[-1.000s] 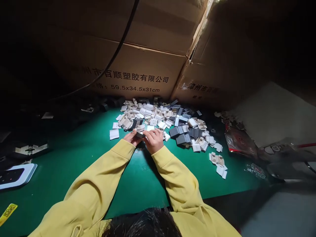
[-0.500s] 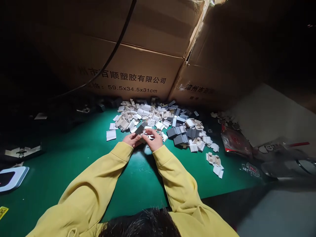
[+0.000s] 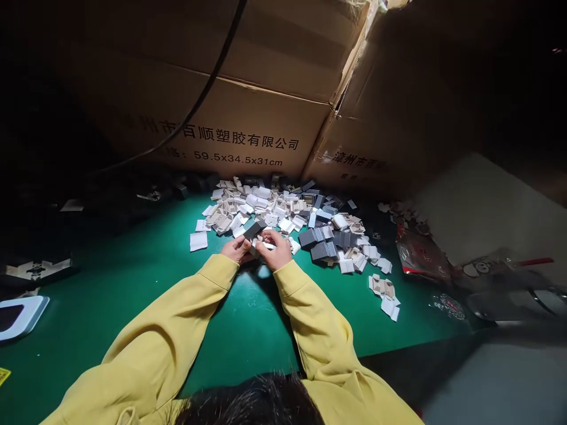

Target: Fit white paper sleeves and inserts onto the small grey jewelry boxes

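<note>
My left hand (image 3: 234, 250) is closed on a small dark grey box (image 3: 254, 229), which is tilted in front of the pile. My right hand (image 3: 277, 252) pinches a small white card piece (image 3: 268, 245) right beside that box, and the two touch or nearly touch. The fingers hide the lower part of both. Just beyond my hands lies a heap of folded white and beige card inserts (image 3: 230, 209). Several dark grey boxes (image 3: 316, 237) lie to the right of my right hand.
Large brown cardboard cartons (image 3: 248, 124) stand behind the green table (image 3: 248, 330), with a black cable (image 3: 212, 77) hanging in front. A white device (image 3: 26, 319) sits at the left. Plastic packets (image 3: 423, 257) and loose card inserts (image 3: 384, 289) lie at the right.
The dark box has tipped slightly and shifted a little to the right in my left hand. My right fingers have moved slightly against the white piece.
</note>
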Tool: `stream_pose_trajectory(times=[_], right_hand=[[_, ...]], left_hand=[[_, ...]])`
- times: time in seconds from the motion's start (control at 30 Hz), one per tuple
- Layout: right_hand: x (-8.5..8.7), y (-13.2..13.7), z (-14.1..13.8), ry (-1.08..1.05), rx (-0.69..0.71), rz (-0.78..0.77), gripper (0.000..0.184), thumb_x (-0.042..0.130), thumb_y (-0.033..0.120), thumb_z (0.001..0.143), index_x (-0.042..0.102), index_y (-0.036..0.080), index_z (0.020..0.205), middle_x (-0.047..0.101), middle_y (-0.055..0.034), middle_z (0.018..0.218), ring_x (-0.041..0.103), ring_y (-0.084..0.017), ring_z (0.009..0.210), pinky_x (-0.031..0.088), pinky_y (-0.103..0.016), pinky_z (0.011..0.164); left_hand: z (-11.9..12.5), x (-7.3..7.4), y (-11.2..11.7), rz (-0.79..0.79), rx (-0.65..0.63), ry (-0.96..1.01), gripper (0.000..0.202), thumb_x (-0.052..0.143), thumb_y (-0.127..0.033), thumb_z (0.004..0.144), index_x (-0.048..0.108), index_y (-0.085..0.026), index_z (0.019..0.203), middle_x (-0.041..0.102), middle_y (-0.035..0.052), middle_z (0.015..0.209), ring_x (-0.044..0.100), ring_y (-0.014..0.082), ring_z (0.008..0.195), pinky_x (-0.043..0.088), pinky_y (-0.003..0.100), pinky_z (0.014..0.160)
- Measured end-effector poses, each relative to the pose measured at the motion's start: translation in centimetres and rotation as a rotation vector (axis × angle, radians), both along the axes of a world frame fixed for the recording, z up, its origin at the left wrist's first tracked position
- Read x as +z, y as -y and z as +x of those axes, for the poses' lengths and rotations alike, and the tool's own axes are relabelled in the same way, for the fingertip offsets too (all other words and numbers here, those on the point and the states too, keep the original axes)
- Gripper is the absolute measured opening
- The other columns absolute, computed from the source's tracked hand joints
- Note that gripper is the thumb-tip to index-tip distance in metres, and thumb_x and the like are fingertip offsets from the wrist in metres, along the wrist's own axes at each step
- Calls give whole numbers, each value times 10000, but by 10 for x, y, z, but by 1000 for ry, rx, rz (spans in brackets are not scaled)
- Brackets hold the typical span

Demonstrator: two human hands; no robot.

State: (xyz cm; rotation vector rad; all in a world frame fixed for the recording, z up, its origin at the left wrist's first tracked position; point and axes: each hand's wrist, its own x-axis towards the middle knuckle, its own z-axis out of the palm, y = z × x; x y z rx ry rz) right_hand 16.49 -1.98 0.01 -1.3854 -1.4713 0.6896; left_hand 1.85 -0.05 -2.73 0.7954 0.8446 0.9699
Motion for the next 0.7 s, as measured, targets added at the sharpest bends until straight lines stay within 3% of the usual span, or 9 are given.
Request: stream_pose_trajectory(times=[0.1,0.3,0.5,0.6,0.7], right_hand=[[4,-1,6,75,63,29,136,621,287,742,664,224,854,698,-26,854,642,-193,850,545,-337,809],[13,-3,11,137,151,19,70,668,261,729,689,223,784,714,-14,817,620,-183,778,532,-352,812],[-2,-3,3,-201,57,-180,345,736,360,703,659,215,1006,726,-37,933,683,-167,847,576,-304,765],[-8,-4,2,-311,49,-220,399,794,378,624,663,194,953,734,-60,921,699,-187,877,586,-329,801],[-8,-4,2,-335,17,-162,378,785,392,626,690,181,924,742,-70,913,699,-192,859,581,-363,848]], left_hand=[[1,8,4,19,17,3,817,846,-586,535,637,-263,1255,686,60,1115,643,161,846,559,251,714],[5,14,8,-10,75,17,838,851,-565,542,630,-275,1296,695,62,1179,663,229,941,566,250,667],[7,18,9,23,108,48,747,823,-510,633,610,-271,1308,677,75,1243,660,225,1044,574,258,736],[7,21,10,45,101,30,750,827,-469,644,591,-283,1332,673,57,1246,652,216,1054,573,248,749],[7,21,11,56,96,-4,704,817,-461,661,613,-279,1309,661,53,1261,646,216,1062,562,215,716]])
